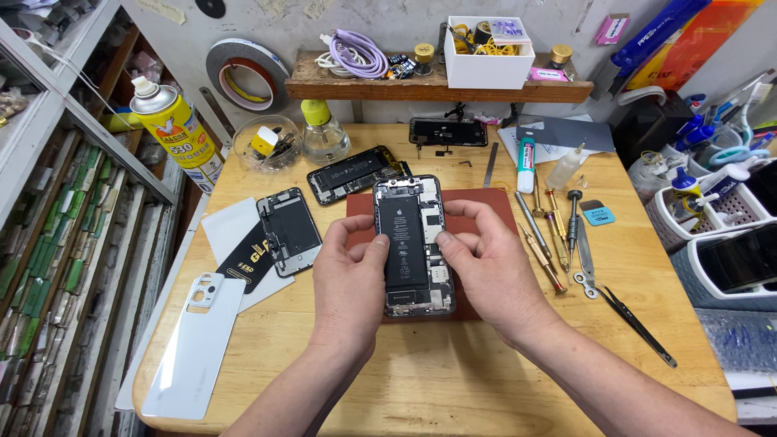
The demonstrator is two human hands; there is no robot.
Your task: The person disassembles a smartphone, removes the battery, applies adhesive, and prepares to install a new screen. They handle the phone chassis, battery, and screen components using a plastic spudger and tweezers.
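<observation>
Left hand (350, 271) and right hand (484, 267) pinch the opened phone (410, 243) by its edges (battery exposed between thumbs); inward thumb pressure risks damaging internal components

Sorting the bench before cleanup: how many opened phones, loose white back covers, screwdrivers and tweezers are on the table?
Opened phones: 3, one held in both hands, two lying left
White back covers: 1
Screwdrivers: 4
Tweezers: 2
Total: 10

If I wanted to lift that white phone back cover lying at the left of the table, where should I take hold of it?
Probably by its long side edges, near the middle. The white back cover lies flat on the wooden table, thin and smooth, so pinching from above finds little grip. Its lower left corner seems to overhang the table's edge; coming from that side, a finger could slip underneath.
</observation>
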